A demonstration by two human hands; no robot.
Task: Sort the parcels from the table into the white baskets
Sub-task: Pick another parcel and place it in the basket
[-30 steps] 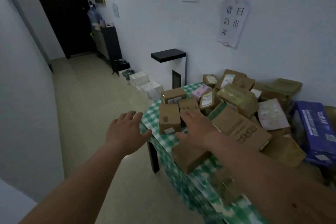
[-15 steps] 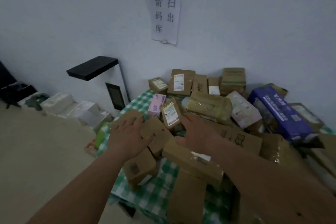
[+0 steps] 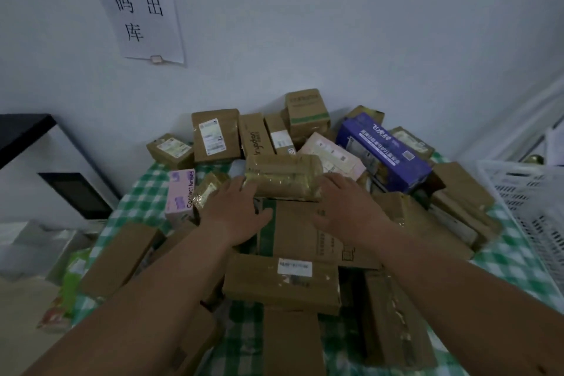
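At pile centre on checked table [image 3: 143, 192], tape-wrapped parcel [image 3: 283, 177] lies long axis left-right, resting on flat carton [image 3: 305, 235]. Left hand [image 3: 235, 210] and right hand [image 3: 341, 204] flank its ends, fingers relaxed, touching, nothing gripped yet. White basket [image 3: 525, 192] far right, nearer right hand.

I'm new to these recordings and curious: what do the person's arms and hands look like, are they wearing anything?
Both arms are bare in view: no sleeve shows on either forearm. The left hand and right hand wear no gloves, and no watch, ring or band is visible on either wrist. The light is dim, so finer marks cannot be made out.
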